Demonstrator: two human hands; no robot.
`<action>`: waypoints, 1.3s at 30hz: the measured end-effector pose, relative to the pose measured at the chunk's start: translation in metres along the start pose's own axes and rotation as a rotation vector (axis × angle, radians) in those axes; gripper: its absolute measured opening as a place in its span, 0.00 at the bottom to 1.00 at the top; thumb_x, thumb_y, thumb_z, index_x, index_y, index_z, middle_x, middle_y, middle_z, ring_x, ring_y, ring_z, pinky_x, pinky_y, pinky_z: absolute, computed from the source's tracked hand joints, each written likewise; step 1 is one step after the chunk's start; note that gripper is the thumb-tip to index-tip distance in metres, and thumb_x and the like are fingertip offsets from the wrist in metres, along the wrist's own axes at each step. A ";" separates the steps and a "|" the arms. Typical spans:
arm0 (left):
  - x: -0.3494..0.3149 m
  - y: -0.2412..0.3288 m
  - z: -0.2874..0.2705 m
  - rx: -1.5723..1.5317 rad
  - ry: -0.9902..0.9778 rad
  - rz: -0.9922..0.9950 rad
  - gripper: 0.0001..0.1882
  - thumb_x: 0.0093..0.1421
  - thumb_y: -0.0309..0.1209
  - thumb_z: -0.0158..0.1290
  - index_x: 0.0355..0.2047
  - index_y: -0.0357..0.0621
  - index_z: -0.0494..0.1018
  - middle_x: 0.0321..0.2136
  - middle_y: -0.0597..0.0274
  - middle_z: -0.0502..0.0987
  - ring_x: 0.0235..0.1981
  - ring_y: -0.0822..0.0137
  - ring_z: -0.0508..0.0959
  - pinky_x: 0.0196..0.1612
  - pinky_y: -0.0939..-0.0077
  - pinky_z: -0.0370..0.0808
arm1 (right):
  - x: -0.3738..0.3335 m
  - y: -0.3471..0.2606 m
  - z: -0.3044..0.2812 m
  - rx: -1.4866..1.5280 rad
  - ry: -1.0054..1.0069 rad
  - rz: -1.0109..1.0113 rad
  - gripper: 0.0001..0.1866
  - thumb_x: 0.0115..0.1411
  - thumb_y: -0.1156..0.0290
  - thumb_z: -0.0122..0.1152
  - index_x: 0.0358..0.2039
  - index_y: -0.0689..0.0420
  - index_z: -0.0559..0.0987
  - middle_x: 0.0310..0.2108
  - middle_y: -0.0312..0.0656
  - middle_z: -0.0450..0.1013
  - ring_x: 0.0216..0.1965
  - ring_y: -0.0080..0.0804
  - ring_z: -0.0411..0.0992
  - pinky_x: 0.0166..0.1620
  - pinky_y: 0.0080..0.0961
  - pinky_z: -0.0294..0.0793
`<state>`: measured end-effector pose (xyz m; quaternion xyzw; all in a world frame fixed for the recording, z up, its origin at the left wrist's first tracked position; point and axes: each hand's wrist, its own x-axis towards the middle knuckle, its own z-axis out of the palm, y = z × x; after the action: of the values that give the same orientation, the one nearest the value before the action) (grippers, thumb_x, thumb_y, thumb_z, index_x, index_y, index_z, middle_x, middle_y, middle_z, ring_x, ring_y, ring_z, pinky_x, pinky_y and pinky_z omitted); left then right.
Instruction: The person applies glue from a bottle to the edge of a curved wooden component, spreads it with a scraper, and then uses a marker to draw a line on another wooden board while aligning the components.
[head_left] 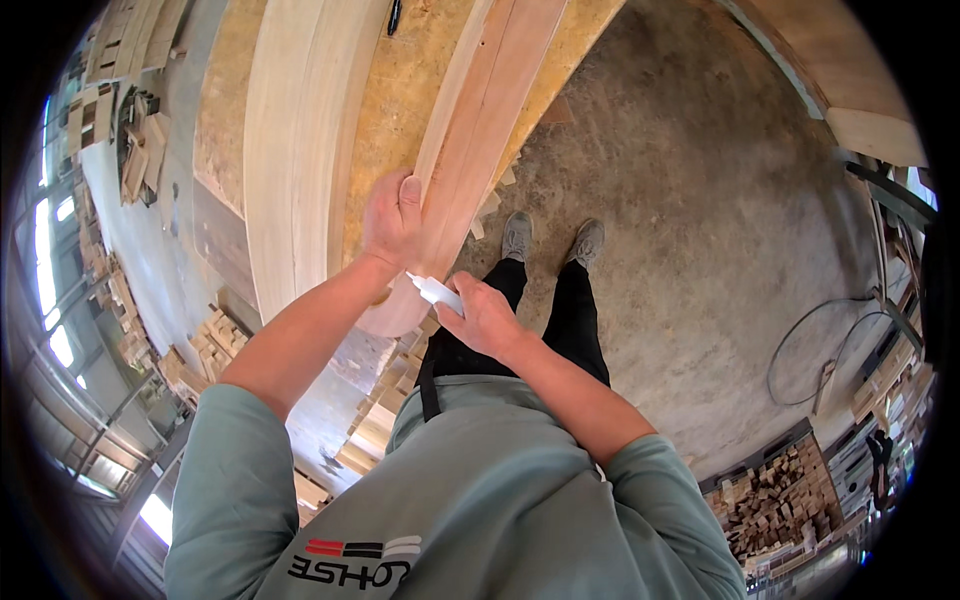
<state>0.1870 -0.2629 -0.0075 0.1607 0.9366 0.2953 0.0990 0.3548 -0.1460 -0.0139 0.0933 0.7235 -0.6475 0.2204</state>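
Observation:
A long, narrow reddish-brown and pale wooden board (475,130) lies lengthwise on the worn yellowish workbench (405,110), its near end rounded. My left hand (393,218) is closed at the board's left edge near that end, thumb along the wood and the other fingers mostly hidden. In my right hand (487,320) is a small white squeeze bottle (437,292) with a thin nozzle. Its tip points up and left, close to my left wrist and just over the board's near end.
Left of the board lies a wider pale wooden piece (290,140). A black pen (395,17) rests between them at the far side. Wood blocks (375,425) are stacked below the bench. At right stand a bin of offcuts (780,500) and a looped cable (775,365).

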 end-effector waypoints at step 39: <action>0.002 -0.013 0.003 -0.056 0.056 0.068 0.20 0.71 0.38 0.40 0.45 0.33 0.73 0.41 0.41 0.77 0.44 0.44 0.75 0.49 0.54 0.70 | 0.050 -0.032 -0.086 0.194 0.376 -0.021 0.13 0.57 0.72 0.63 0.41 0.64 0.76 0.32 0.45 0.77 0.32 0.28 0.75 0.38 0.27 0.75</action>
<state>0.1826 -0.2708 -0.0181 0.1814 0.9243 0.3291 0.0671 0.2800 -0.0743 -0.0020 0.2259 0.6870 -0.6876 0.0649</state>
